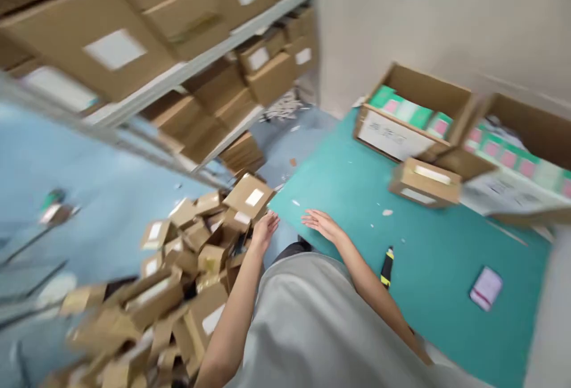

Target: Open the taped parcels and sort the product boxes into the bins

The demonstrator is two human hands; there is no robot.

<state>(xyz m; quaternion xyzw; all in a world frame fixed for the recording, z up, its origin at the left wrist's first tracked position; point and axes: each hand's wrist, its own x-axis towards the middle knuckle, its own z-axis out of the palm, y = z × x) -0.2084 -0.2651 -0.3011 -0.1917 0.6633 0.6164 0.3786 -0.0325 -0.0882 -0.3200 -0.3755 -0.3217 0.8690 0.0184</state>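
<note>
Grey shirt (307, 316) up close — left hand (266, 231) open, empty, by the boxes (214, 257); right hand (323, 225) open, empty, over the table (437, 269) — cutter (388, 267) near that forearm.

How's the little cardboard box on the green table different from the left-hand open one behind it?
The small box is closed, while the open box shows green and pink packs inside. The small box is also clearly smaller than the open box. Both are brown with white labels.

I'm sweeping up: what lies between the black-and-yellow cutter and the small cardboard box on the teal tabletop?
Small pale scraps on the tabletop, in the head view.
</note>
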